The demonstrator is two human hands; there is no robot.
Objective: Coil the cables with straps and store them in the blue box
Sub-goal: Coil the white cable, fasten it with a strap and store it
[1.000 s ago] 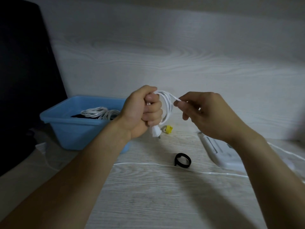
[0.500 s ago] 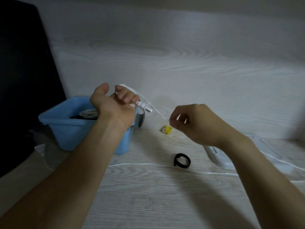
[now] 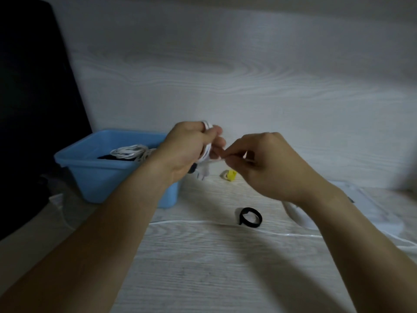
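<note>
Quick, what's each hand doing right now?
Left hand: closed, gripping the coiled white cable.
Right hand: closed, pinching the loose end of that same cable between its fingertips.

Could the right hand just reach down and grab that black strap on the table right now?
Probably not yet. The path is open: the black strap lies uncovered below the right hand. But that hand is pinching the white cable that the left hand grips, so it must let go first.
</note>
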